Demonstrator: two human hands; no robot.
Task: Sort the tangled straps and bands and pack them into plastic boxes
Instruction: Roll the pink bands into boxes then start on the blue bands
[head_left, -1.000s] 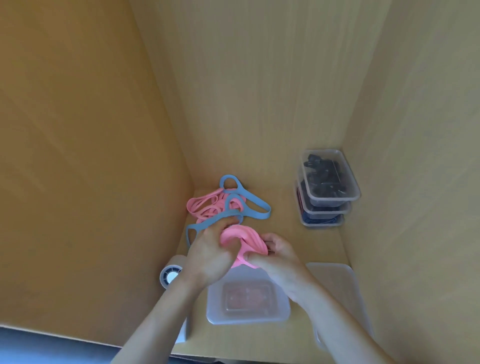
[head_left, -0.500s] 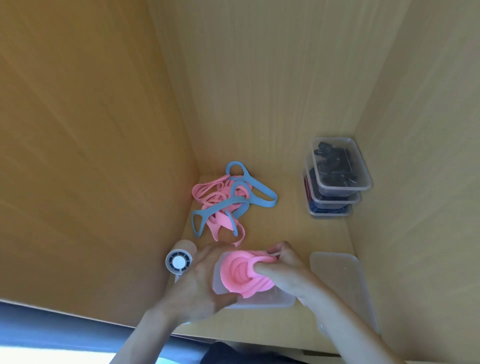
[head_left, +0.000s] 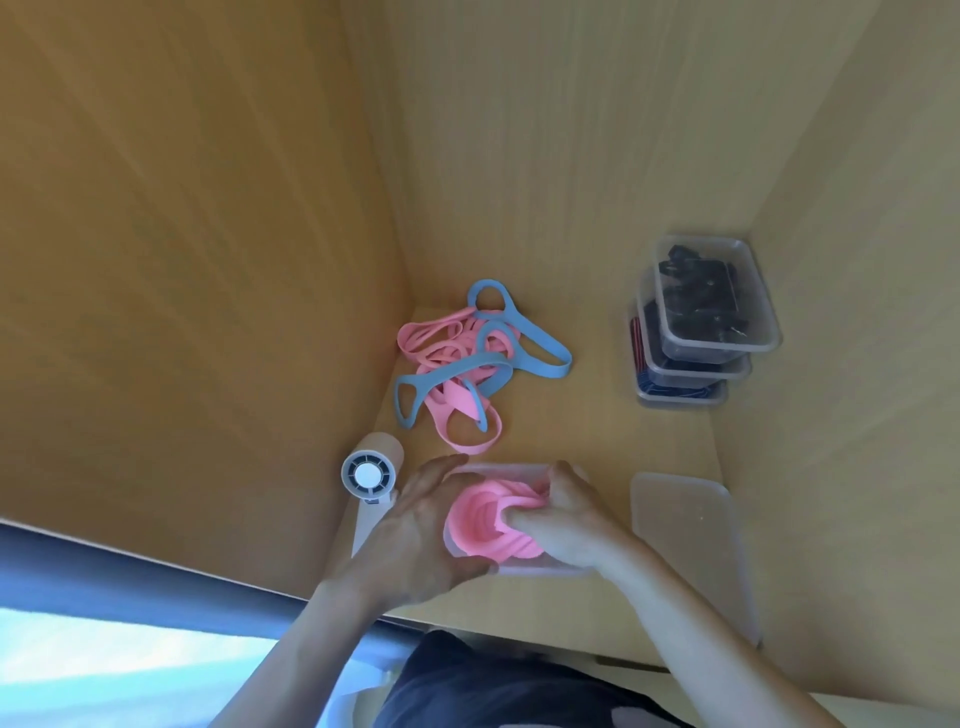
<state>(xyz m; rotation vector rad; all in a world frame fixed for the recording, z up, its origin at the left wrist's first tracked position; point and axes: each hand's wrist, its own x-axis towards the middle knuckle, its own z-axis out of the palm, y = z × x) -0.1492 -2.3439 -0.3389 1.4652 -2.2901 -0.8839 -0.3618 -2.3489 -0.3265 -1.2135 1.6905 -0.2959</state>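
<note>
with the right hand (head_left: 566, 519), fingers curled, pinches a coiled pink band (head_left: 478, 525), smooth and rubbery, wound in thick loops, down inside the clear plastic box (head_left: 540, 571). with the left hand (head_left: 415, 530), fingers fairly straight and spread, presses against that box's left side. beyond the box, a loose tangle of pink and blue bands (head_left: 467, 364); right of the box, a clear lid (head_left: 685, 545) flat on the tabletop (head_left: 582, 426).

Left hand (head_left: 415, 530) and right hand (head_left: 563, 519) extended forward, close together.
Left hand: fingers extended, palm turned inward. Right hand: fingers and thumb curled, gripping the pink band coil (head_left: 475, 522).
</note>
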